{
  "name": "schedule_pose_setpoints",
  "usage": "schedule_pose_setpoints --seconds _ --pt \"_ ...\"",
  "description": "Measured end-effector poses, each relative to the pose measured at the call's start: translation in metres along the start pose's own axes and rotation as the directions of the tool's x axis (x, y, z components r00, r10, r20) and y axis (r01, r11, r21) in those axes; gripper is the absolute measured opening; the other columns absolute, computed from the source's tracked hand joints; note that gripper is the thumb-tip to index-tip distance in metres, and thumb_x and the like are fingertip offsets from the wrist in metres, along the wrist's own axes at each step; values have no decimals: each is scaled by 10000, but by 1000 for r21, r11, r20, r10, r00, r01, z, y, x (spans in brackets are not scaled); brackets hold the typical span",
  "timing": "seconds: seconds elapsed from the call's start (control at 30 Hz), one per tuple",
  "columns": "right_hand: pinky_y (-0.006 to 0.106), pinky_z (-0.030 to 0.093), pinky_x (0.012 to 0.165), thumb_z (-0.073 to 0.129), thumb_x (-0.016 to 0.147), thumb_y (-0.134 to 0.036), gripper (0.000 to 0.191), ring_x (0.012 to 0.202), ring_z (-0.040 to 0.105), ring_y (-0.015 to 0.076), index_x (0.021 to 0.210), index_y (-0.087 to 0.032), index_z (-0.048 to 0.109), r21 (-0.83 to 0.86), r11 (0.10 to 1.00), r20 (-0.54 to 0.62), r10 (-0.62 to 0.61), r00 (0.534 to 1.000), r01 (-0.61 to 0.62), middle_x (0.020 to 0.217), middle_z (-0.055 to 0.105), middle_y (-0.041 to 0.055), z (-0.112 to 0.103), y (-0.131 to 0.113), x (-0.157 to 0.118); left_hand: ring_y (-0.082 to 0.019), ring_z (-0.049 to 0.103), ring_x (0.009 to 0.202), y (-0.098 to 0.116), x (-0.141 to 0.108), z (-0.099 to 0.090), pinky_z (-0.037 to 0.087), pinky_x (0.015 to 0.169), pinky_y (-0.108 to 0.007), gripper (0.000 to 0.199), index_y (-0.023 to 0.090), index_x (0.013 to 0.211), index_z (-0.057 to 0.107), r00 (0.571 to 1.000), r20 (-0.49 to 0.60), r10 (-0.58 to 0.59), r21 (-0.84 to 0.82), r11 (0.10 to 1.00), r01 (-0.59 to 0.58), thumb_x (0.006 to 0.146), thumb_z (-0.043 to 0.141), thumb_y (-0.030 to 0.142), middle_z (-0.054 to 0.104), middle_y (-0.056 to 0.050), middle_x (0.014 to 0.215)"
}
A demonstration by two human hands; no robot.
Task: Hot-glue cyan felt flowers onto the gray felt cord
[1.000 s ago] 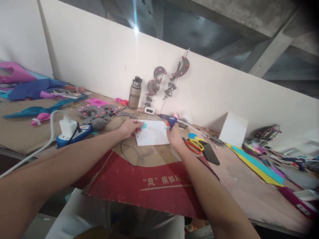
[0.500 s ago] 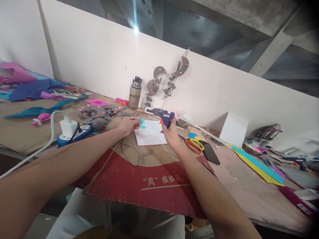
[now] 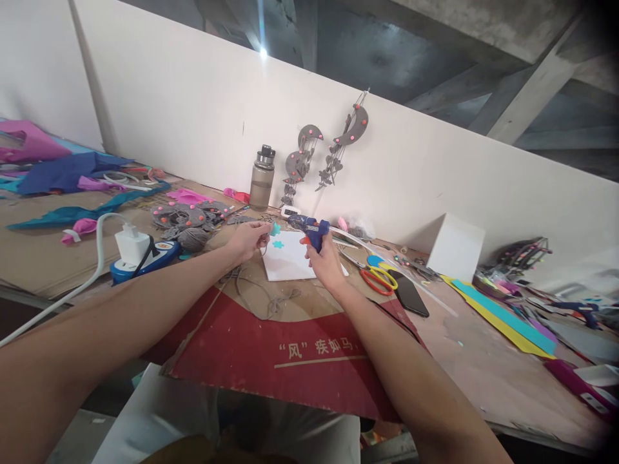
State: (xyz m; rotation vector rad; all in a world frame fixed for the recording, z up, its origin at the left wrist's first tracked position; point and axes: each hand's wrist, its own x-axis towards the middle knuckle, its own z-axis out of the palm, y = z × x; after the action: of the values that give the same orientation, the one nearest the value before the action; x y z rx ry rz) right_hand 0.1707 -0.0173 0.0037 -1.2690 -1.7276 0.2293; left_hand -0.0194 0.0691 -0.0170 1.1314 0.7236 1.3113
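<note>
My left hand (image 3: 251,240) pinches a small teal felt piece (image 3: 275,229) above the left edge of a white sheet (image 3: 290,264). A second teal piece (image 3: 278,245) lies on the sheet, or just over it. My right hand (image 3: 325,260) is wrapped round the handle of a blue glue gun (image 3: 312,229), whose nozzle points left towards the teal pieces. Grey yarn (image 3: 264,309) trails over the cardboard below my left hand. The sheet rests on red and brown cardboard (image 3: 251,361).
Behind the sheet stands a bottle (image 3: 262,180). Scissors (image 3: 380,281) and a black phone (image 3: 409,293) lie to the right. A power strip (image 3: 145,261) with a white charger sits at the left. Grey moon ornaments (image 3: 355,127) hang against the white board.
The glue gun in my right hand has moved left and tilted, bringing its nozzle nearer the teal pieces. My left hand has hardly moved, and its teal piece sits slightly higher.
</note>
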Motion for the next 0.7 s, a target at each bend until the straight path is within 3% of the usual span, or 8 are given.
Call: schedule_pose_setpoints --seconds 0.3,0.7 --pt "376 447 846 441 837 -241 265 914 582 220 1090 -165 441 -153 987 39 -46 998 51 1000 630 101 -3 -11 -3 -58 449 438 2 -2 2 301 397 -186 170 123 669 590 1000 28 -8 -28 1000 9 659 708 245 520 17 513" --pt "380 444 869 438 849 -249 300 949 578 238 1137 -164 431 -207 976 33 -61 998 67 1026 610 118 1 -8 -3 -51 431 426 7 -9 7 314 414 -183 169 125 633 575 998 68 8 15 1000 -9 674 702 228 506 20 504"
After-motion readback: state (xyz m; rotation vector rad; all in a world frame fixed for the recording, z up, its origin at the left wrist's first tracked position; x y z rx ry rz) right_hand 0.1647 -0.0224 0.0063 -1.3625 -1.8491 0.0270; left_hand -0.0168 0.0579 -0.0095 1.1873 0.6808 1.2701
